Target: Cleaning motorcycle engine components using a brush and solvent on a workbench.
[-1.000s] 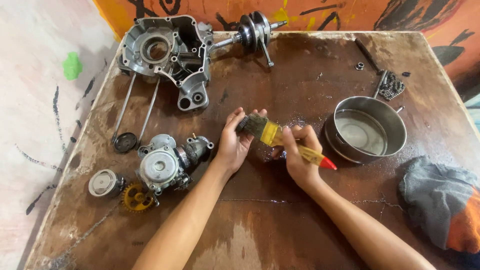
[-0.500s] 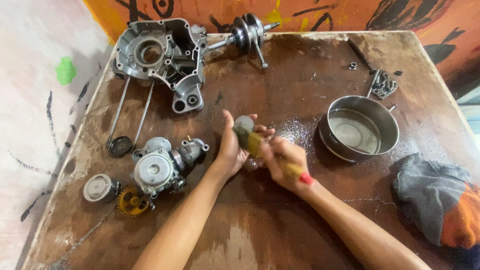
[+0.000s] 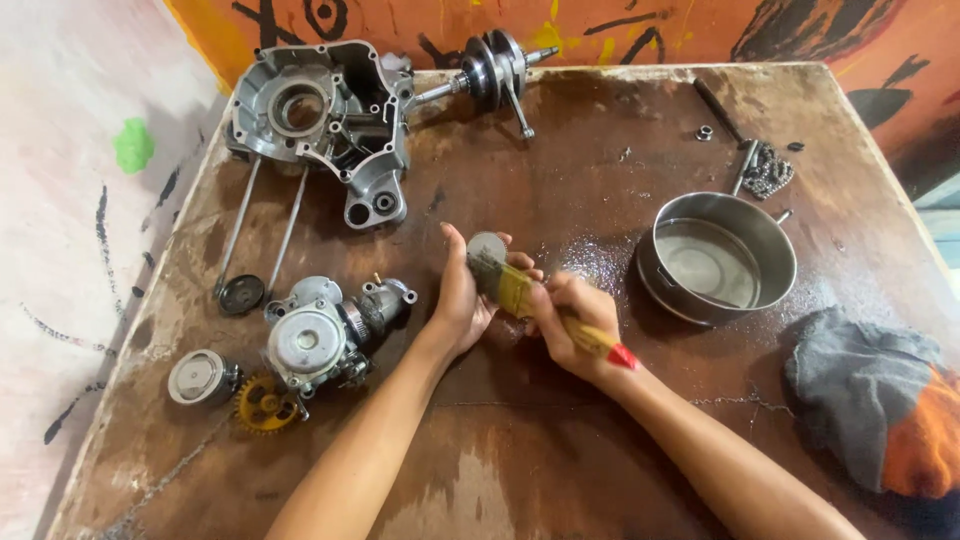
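Hands at table centre: a small round metal part [image 3: 487, 247] is gripped in the left hand [image 3: 462, 300], and a paintbrush [image 3: 520, 293] is clasped by the right hand [image 3: 572, 322]. Wet fingers risk the part being dropped; the steel bowl [image 3: 775, 245] at three o'clock could be knocked.

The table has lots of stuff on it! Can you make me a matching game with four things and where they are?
Things:
1. brush
2. metal bowl
3. yellow gear
4. grey cloth

Places:
A. lower left, beside the round engine part
B. right edge of the table
C. in the right hand, bristles against the small round part in the left hand
D. right of the hands, holding a little liquid

Pairs: 1-C, 2-D, 3-A, 4-B
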